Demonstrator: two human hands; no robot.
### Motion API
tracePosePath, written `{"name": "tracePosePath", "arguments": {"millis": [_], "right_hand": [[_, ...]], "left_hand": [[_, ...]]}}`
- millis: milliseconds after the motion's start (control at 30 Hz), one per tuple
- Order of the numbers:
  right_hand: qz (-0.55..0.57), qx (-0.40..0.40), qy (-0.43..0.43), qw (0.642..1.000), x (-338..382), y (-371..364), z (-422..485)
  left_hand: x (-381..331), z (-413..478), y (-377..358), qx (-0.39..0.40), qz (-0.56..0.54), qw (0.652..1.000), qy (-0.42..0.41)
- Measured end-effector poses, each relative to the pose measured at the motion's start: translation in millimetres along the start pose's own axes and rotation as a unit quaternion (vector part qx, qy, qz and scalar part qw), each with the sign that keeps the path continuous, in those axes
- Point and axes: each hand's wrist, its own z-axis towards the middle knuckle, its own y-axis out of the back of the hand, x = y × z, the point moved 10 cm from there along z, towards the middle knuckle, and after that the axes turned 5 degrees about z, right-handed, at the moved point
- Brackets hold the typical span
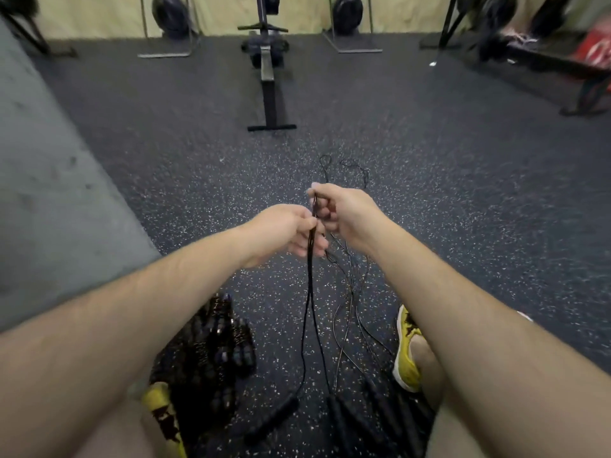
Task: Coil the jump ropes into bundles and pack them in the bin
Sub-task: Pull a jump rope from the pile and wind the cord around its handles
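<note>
A thin black jump rope (310, 292) hangs doubled from both hands over the speckled floor. My left hand (291, 231) grips the strands, and just beyond it my right hand (340, 213) pinches the same strands at their top. The rope's two black handles (271, 421) lie on the floor between my feet. More thin rope (350, 292) trails loose under my right hand, and a tangle of it (347, 166) lies on the floor beyond. A dark pile of coiled ropes and handles (211, 355) sits by my left foot; whether it lies in a bin is unclear.
A grey padded block (49, 193) runs along the left. A rowing machine (267, 77) stands ahead in the middle, with racks and weight plates (172, 14) along the far wall. My yellow shoes (408, 352) rest at the bottom.
</note>
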Motion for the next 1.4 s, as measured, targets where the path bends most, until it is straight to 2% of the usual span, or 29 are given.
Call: {"name": "tracePosePath", "arguments": {"millis": [100, 200, 333, 400, 500, 567, 633, 700, 833, 967, 1067, 1167, 1233, 1267, 1367, 1400], "right_hand": [[-0.052, 0.029, 0.053, 0.997, 19, -16, -4], [-0.088, 0.014, 0.101, 0.991, 35, -23, 1], [-0.041, 0.041, 0.139, 0.989, 50, -38, -1], [-0.070, 0.041, 0.138, 0.987, 47, -41, -4], [-0.163, 0.033, 0.086, 0.982, 28, -43, -6], [-0.250, 0.076, 0.057, 0.964, 11, -52, -12], [-0.325, 0.120, 0.046, 0.937, -3, -62, -21], [-0.342, 0.121, 0.069, 0.929, -5, -66, -26], [-0.321, 0.064, 0.144, 0.934, 15, -63, -23], [-0.248, 0.030, 0.187, 0.950, 36, -60, -18], [-0.228, 0.016, 0.190, 0.955, 40, -58, -15], [-0.209, 0.012, 0.177, 0.962, 38, -53, -11], [-0.178, 0.016, 0.143, 0.973, 35, -45, -10], [-0.198, 0.026, 0.122, 0.972, 31, -42, -11], [-0.369, 0.092, 0.076, 0.922, 6, -46, -21], [-0.386, 0.108, 0.064, 0.914, -3, -49, -24]], "left_hand": [[-2, 0, 7, -0.032, -0.004, 0.999, -0.036], [-3, 3, 18, -0.056, 0.018, 0.997, -0.053], [-14, 3, 40, -0.124, 0.034, 0.988, -0.086], [-17, 2, 55, -0.167, 0.048, 0.980, -0.097], [-23, -3, 80, -0.236, 0.077, 0.962, -0.116], [-28, -9, 91, -0.263, 0.089, 0.953, -0.124], [-31, -12, 95, -0.266, 0.083, 0.951, -0.132], [-31, -12, 96, -0.255, 0.079, 0.954, -0.138], [-19, -11, 91, -0.213, 0.035, 0.968, -0.124], [10, -6, 64, -0.092, 0.018, 0.993, -0.066], [27, -3, 47, -0.050, 0.081, 0.995, -0.035], [19, -2, 54, -0.107, 0.179, 0.977, -0.039], [6, -3, 66, -0.168, 0.192, 0.965, -0.058], [-1, -2, 73, -0.187, 0.177, 0.963, -0.073], [-18, 0, 84, -0.213, 0.138, 0.961, -0.112], [-21, 0, 86, -0.215, 0.128, 0.961, -0.119]]}}
